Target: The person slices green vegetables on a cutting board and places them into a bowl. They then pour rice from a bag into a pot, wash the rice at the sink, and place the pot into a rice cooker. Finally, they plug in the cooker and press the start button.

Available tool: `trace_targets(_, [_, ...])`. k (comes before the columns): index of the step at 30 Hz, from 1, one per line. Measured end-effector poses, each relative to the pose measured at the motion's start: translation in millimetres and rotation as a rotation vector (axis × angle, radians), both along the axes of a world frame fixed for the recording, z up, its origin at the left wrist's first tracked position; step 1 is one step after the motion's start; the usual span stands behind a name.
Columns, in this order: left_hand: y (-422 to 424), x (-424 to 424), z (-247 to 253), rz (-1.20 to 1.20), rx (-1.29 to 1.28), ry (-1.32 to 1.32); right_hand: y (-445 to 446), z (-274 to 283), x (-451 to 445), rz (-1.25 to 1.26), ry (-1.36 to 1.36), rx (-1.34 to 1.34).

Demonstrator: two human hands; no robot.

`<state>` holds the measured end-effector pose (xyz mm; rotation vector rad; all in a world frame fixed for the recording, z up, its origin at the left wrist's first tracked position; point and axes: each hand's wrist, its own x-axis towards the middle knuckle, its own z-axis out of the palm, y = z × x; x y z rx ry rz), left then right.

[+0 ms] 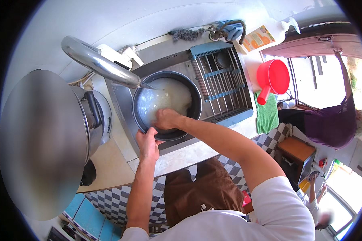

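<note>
A dark round cooking pot (pixel 197 105) stands in the stainless steel sink (pixel 120 102), with cloudy, whitish water (pixel 169 93) in it. From the curved chrome faucet (pixel 108 67), a stream of water runs into the pot. My left hand (pixel 148 145) grips the near left rim, thumb over the edge. Inside the pot, my right hand (pixel 168 118) is dipped in the cloudy water near that same side. Its fingers are hidden below the surface, so whether they hold anything does not show.
A dish rack (pixel 223 81) spans the sink's right side. Beyond it are a red dipper (pixel 273 79), a green cloth (pixel 266 114) and a pump bottle (pixel 264 36). A large metal pot (pixel 93 120) crowds the left counter. Two other people are at the right, one in purple (pixel 330 123).
</note>
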<state>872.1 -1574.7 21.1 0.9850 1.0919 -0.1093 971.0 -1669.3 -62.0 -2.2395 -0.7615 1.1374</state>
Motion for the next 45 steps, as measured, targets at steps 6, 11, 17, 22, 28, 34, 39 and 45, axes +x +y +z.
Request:
trace_targets(6, [6.9,-6.1,-0.4,0.003,0.014,0.018,36.4,-0.4,5.2,-0.117,-0.005,0.003])
trace_targets(11, [0.4,-6.4,-2.9,-0.011,0.021,0.031,25.7,3.7,50.3,0.262,-0.454,-0.090])
trace_targets(17, [7.7,-1.3,-9.0,0.011,-0.032,-0.016,-13.4,4.8,46.7,0.152,-0.609,-0.251])
trace_targets(22, [2.1,-1.7,-9.1,0.027,0.026,0.021,-17.2,23.8,23.5,0.099,-0.139,-0.256])
trace_targets(28, [2.4,-4.6,-5.6,0.021,0.019,0.014,15.7,9.8,3.4,-0.103,0.153,-0.032])
trace_targets(34, [2.1,-7.1,-2.7,0.030,0.003,0.034,39.1,27.7,37.0,0.126,-0.158,-0.066])
trace_targets(39, [2.9,-8.2,-9.9,0.012,-0.046,-0.019,13.5,-20.1,61.4,0.272,-0.798,-0.016])
trace_targets(45, [7.6,-4.1,-11.2,0.026,0.066,0.069,-12.1,16.3,47.3,0.282,-0.380,-0.343])
